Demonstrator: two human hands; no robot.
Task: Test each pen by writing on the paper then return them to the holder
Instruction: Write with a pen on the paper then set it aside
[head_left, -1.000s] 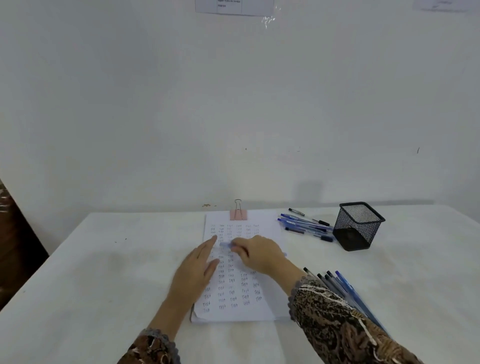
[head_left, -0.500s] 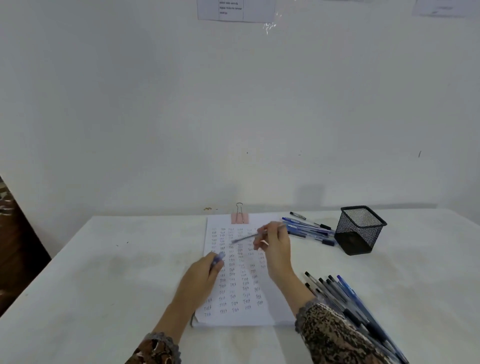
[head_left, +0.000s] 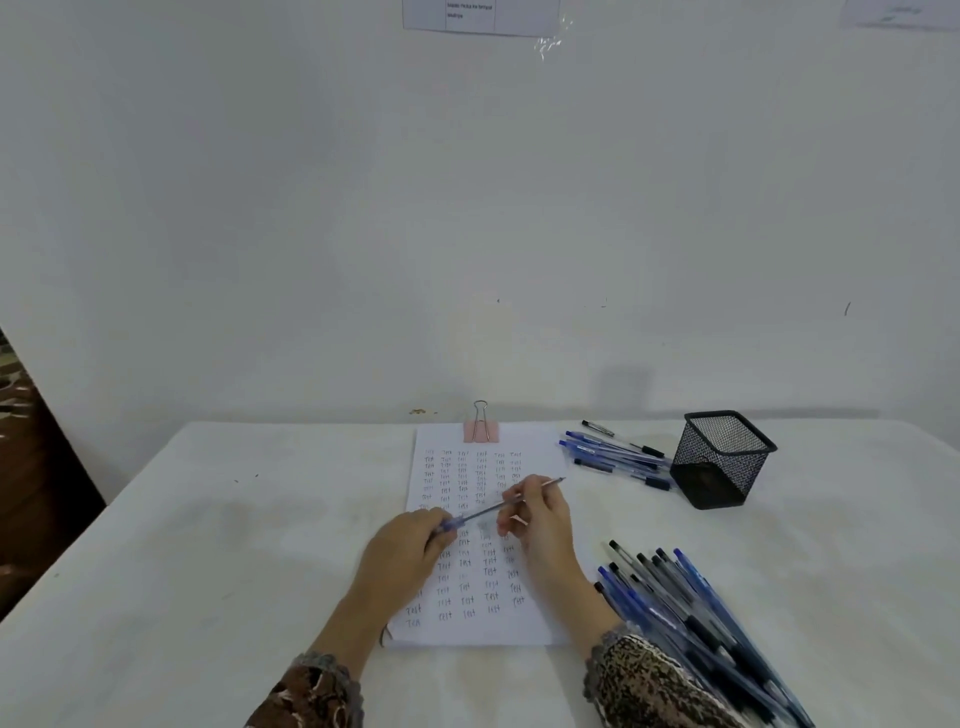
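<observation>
A sheet of paper (head_left: 483, 631) covered with rows of small written words lies in front of me, held by a pink binder clip (head_left: 480, 430). My right hand (head_left: 540, 525) grips a slim pen (head_left: 511, 500) above the paper, slanting up to the right. My left hand (head_left: 405, 551) pinches the blue cap (head_left: 448, 525), and the pen's lower end meets it. The black mesh holder (head_left: 722, 460) stands at the back right with no pens showing in it.
Several blue and black pens (head_left: 615, 457) lie between the paper and the holder. A bigger heap of pens (head_left: 691, 608) lies at the front right beside my right sleeve. The white table (head_left: 234, 545) ends at a wall behind; a dark wooden object stands at the far left.
One second ago both hands were together on the pen; half a second ago they were apart, cap in the left, pen in the right. Now the pen's lower end is back at the cap.
</observation>
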